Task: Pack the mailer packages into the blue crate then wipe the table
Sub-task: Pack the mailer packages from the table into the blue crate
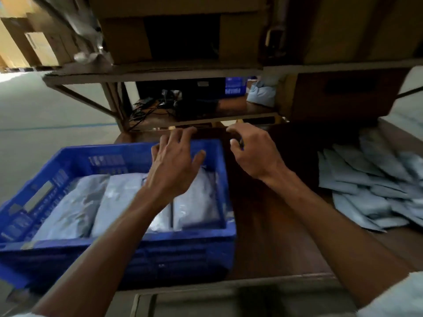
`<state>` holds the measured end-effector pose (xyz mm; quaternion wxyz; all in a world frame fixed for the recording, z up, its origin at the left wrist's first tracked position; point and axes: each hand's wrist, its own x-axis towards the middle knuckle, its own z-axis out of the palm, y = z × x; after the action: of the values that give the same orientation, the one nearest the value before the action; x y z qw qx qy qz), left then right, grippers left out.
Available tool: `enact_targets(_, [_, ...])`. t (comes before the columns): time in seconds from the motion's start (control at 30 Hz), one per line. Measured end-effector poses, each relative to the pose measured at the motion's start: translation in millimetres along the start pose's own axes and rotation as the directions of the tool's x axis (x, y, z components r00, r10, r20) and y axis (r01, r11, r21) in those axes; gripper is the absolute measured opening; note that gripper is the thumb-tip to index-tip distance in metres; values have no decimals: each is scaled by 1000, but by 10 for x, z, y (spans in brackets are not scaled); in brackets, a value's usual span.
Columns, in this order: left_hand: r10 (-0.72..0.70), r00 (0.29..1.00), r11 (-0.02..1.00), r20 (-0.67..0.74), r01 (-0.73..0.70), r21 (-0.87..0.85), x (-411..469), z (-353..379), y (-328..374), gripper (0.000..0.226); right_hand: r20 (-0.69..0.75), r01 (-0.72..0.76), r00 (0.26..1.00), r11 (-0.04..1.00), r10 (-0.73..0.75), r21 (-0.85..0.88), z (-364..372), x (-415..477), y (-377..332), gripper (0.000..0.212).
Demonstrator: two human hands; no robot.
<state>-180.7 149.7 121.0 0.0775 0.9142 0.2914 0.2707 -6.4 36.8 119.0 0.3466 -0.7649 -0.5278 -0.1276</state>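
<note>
A blue crate point(75, 154) stands on the left of the dark wooden table point(274, 225), with grey mailer packages point(114, 197) lying side by side inside it. My left hand point(176, 161) hovers over the crate's far right part, fingers spread and holding nothing. My right hand point(254, 149) hangs above the table just right of the crate, fingers loosely curled and empty. A heap of several grey mailers point(370, 184) lies on the table at the right.
A shelf unit point(160, 72) rises behind the table, with cardboard boxes point(128, 37) on top and cables and dark devices point(160, 104) on its lower board. A brown box point(343, 94) stands at the back right. Pale floor point(34, 110) lies to the left.
</note>
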Motion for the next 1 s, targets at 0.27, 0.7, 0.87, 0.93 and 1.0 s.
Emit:
enact_targets(0.27, [169,945,981,280,-133,-142,-161,1438,1975,57,65,-367,921,911,384,-190,-1143,-1371,2143,34])
enact_targets(0.7, [92,845,993,527,-39,-112,249,2973,3234,57,99,-522,818,803,567,-286,-1869,-1720,4219,51])
enact_targets(0.87, [120,850,990,512,-65,-125,796,3308,3527,57,144,-538,792,790,593,-296,-1813,-1251,4756,56])
enact_targets(0.93, [78,848,995,524,-31,-97,996,3494,3590,58,209,-518,785,803,584,-295,-1694,-1083,4967,58])
enact_targets(1.0, [28,835,997,550,14,-71,1132,3699,3624,62,229,-517,777,802,586,-298,-1565,-922,5130,56])
